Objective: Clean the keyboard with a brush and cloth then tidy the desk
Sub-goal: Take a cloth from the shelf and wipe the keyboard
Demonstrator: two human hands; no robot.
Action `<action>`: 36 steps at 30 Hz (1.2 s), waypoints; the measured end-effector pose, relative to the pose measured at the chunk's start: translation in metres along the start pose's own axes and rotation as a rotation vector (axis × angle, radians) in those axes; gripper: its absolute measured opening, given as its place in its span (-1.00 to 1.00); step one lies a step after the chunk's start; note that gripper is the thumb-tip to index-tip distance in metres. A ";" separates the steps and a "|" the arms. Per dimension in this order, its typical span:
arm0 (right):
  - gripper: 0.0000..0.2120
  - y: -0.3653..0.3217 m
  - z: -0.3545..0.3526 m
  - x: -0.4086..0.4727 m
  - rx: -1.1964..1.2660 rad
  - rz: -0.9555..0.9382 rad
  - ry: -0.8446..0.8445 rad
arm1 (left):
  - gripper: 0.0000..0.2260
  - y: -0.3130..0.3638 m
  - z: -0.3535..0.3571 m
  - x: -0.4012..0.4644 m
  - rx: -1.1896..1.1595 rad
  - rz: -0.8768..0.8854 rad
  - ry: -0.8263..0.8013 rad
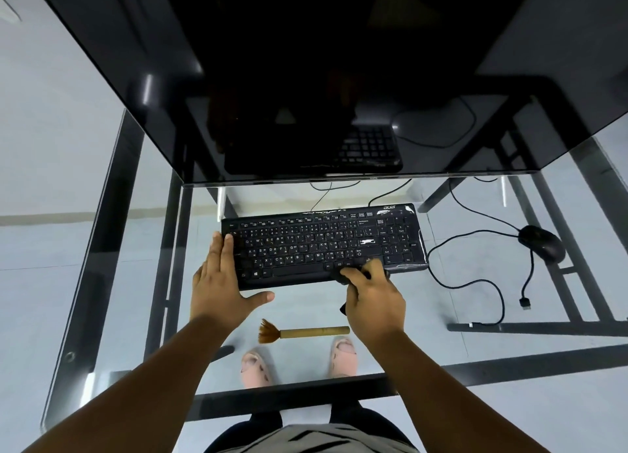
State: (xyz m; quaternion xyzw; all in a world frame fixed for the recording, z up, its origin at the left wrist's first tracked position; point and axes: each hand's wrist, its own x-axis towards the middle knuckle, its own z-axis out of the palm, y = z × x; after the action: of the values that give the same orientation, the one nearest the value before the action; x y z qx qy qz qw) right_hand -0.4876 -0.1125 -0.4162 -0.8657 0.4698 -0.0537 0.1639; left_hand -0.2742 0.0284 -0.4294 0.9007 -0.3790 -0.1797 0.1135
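Note:
A black keyboard [323,242] lies on the glass desk [424,337] in front of the monitor. My left hand [222,282] rests flat on the keyboard's left end, fingers straight and thumb spread along its front edge. At the keyboard's lower right keys, my right hand [372,298] grips a dark cloth [351,273] and presses it onto them; most of the cloth is hidden under the fingers. A wooden-handled brush [302,332] with brown bristles lies on the glass just in front of the keyboard, between my two wrists, bristles pointing left.
A large black monitor [306,79] stands behind the keyboard. A black mouse [542,243] sits to the right with its loose cable [482,282] curling across the glass to a free plug. My feet show through the glass below the brush.

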 end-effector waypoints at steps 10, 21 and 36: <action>-0.70 0.003 -0.002 0.004 -0.008 -0.085 -0.021 | 0.16 -0.013 0.000 -0.003 -0.061 -0.004 -0.069; -0.76 -0.030 0.008 0.006 -0.025 -0.195 -0.053 | 0.09 -0.034 -0.003 -0.005 -0.034 0.074 -0.110; -0.82 -0.087 0.031 0.005 -0.045 -0.246 -0.067 | -0.45 -0.068 -0.011 -0.015 -0.046 0.138 -0.116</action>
State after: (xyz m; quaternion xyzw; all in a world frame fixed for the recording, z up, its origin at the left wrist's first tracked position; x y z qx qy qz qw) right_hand -0.4082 -0.0655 -0.4168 -0.9217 0.3553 -0.0338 0.1522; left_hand -0.2359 0.0867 -0.4392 0.8575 -0.4420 -0.2322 0.1242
